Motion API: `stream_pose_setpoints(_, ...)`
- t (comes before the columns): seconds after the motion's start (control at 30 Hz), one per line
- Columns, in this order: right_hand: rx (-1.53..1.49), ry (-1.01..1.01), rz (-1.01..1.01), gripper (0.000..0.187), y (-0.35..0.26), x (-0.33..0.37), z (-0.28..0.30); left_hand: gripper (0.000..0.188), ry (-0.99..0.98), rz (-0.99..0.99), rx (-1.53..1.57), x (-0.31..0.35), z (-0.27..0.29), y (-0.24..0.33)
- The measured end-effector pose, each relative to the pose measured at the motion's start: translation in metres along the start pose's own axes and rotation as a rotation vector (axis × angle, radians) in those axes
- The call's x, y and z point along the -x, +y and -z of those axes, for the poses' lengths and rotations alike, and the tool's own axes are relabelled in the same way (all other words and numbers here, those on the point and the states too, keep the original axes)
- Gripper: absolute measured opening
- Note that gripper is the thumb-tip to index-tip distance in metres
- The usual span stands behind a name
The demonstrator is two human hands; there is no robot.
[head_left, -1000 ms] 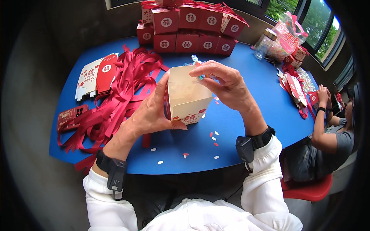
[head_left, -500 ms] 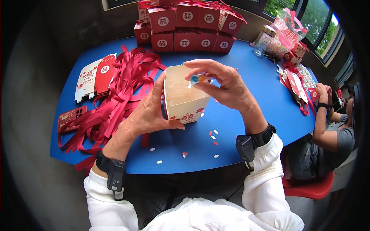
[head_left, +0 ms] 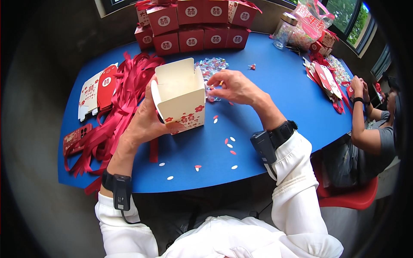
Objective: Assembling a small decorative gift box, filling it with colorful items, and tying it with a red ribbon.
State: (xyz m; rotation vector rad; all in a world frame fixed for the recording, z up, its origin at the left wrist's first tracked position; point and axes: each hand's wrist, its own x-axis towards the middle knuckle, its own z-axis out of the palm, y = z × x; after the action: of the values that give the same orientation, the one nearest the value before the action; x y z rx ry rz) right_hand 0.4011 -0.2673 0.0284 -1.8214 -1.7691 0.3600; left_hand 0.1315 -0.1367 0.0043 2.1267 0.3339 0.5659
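My left hand (head_left: 147, 112) holds a cream cardboard gift box (head_left: 183, 103) printed with red flowers, its top unfolded. The fingers wrap its left side and the thumb lies along the lower front. The part of the box's inside that I can see is bare cardboard; its bottom is hidden. Just right of the box, my right hand (head_left: 236, 88) reaches to a pile of small clear-wrapped candies (head_left: 211, 65). Its thumb and fingers are curved and a little apart at the pile's near edge, with no candy plainly gripped.
Red ribbons (head_left: 129, 94) spread along the left, beside flat box blanks (head_left: 92, 92) and a red-cased phone (head_left: 76, 136). Finished red boxes (head_left: 191, 38) stand stacked at the back. A glass jar (head_left: 284, 31) and a candy bag (head_left: 306, 30) stand far right. Another person (head_left: 370, 129) works at right.
My right hand has left the box's mouth, where it held blue and orange wrapped candies, and is now at the candy pile. The box has shifted left and turned in my left hand.
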Motion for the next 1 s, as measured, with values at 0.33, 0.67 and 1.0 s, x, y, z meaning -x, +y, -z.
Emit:
stream_pose_setpoints(0.33, 0.188, -0.053, -0.016, 0.030, 0.015, 0.001, -0.018, 0.134, -0.011, 0.109, 0.033, 0.003, 0.002, 0.000)
stream_pose_setpoints(0.67, -0.247, -0.065, -0.178, 0.034, 0.034, -0.001, 0.002, 0.136, -0.018, 0.062, 0.057, 0.003, -0.001, 0.003)
stream_pose_setpoints(1.0, -0.702, 0.352, 0.129, 0.022, -0.024, -0.005, 0.015, 0.137, -0.003, -0.096, -0.089, 0.002, -0.002, 0.001)
